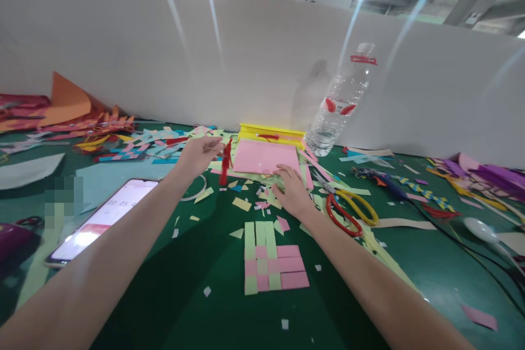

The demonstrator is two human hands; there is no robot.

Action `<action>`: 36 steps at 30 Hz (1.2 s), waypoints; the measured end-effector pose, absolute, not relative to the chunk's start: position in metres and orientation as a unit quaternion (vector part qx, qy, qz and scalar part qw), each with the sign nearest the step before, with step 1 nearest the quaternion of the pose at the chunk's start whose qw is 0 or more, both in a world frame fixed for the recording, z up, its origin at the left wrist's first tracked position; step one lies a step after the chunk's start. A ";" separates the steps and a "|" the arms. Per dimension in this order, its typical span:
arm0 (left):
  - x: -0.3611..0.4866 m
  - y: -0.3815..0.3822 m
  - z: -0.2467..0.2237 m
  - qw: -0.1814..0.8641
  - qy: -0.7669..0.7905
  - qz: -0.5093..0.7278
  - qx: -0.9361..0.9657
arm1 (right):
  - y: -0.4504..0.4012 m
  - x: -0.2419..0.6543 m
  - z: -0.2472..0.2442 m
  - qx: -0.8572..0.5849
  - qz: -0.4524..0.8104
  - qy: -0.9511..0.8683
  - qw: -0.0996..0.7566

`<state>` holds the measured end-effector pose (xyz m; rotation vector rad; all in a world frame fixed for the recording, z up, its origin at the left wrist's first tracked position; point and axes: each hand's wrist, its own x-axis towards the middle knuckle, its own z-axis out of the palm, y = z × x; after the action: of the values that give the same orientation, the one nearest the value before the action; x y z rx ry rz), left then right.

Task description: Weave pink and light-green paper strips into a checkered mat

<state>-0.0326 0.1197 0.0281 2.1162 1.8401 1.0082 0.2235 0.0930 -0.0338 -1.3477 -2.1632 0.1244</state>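
Observation:
My left hand (199,156) pinches a red tassel (226,163) that hangs from its fingertips, left of a pink paper sheet (266,156). My right hand (292,190) rests with its fingers apart at the sheet's lower right edge, holding nothing that shows. Behind the pink sheet is a yellow folded piece (270,134) with something red on it. Nearer to me lies a woven piece of green and pink strips (267,267), its strip ends loose at the top and right. Scissors with red and yellow handles (346,210) lie right of my right hand.
A clear bottle (338,104) leans against the white partition (164,49). A lit phone (100,219) lies under my left forearm. Paper scraps litter the green table (197,322). A glue gun (389,183) with a cable and a white spoon (480,229) are at the right.

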 end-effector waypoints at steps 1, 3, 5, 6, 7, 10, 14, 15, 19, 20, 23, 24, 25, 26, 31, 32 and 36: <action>-0.032 0.121 0.026 0.085 0.610 0.353 0.705 | 0.093 0.224 -0.034 -0.506 0.047 -0.811 0.291; -0.032 0.124 0.023 0.085 0.603 0.370 0.701 | 0.093 0.224 -0.033 -0.506 0.048 -0.810 0.292; -0.034 0.125 0.022 0.074 0.606 0.366 0.702 | 0.093 0.224 -0.033 -0.506 0.049 -0.810 0.292; -0.035 0.125 0.022 0.066 0.610 0.355 0.705 | 0.093 0.224 -0.033 -0.506 0.049 -0.810 0.291; -0.037 0.124 0.022 0.059 0.615 0.334 0.712 | 0.093 0.224 -0.032 -0.506 0.050 -0.811 0.290; -0.044 0.120 0.022 0.056 0.635 0.218 0.739 | 0.093 0.224 -0.033 -0.506 0.051 -0.812 0.287; -0.052 0.116 0.023 0.065 0.651 0.046 0.755 | 0.094 0.224 -0.034 -0.506 0.051 -0.812 0.286; -0.054 0.115 0.024 0.067 0.650 0.015 0.757 | 0.094 0.224 -0.034 -0.506 0.051 -0.812 0.286; -0.056 0.114 0.027 0.083 0.634 -0.063 0.766 | 0.094 0.224 -0.034 -0.503 0.049 -0.815 0.284; -0.056 0.114 0.027 0.086 0.630 -0.071 0.769 | 0.094 0.224 -0.034 -0.503 0.048 -0.815 0.284; -0.054 0.113 0.027 0.087 0.624 -0.072 0.773 | 0.094 0.225 -0.035 -0.501 0.042 -0.816 0.285; -0.053 0.112 0.028 0.083 0.624 -0.065 0.774 | 0.094 0.225 -0.035 -0.500 0.040 -0.816 0.286; -0.052 0.111 0.030 0.076 0.625 -0.053 0.775 | 0.094 0.225 -0.035 -0.499 0.037 -0.817 0.288; -0.051 0.110 0.033 0.067 0.625 -0.036 0.777 | 0.094 0.225 -0.035 -0.497 0.033 -0.817 0.290; -0.035 0.097 0.058 0.052 0.580 0.092 0.807 | 0.089 0.221 -0.029 -0.488 0.011 -0.813 0.318; -0.029 0.093 0.062 0.057 0.566 0.118 0.814 | 0.088 0.220 -0.027 -0.485 0.010 -0.811 0.326; -0.003 0.080 0.067 0.096 0.508 0.223 0.827 | 0.082 0.216 -0.022 -0.463 0.037 -0.810 0.359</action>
<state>-0.0029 0.0797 0.0665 2.4482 1.5036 0.6618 0.2158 0.0819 -0.0220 -1.1929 -2.0883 0.0956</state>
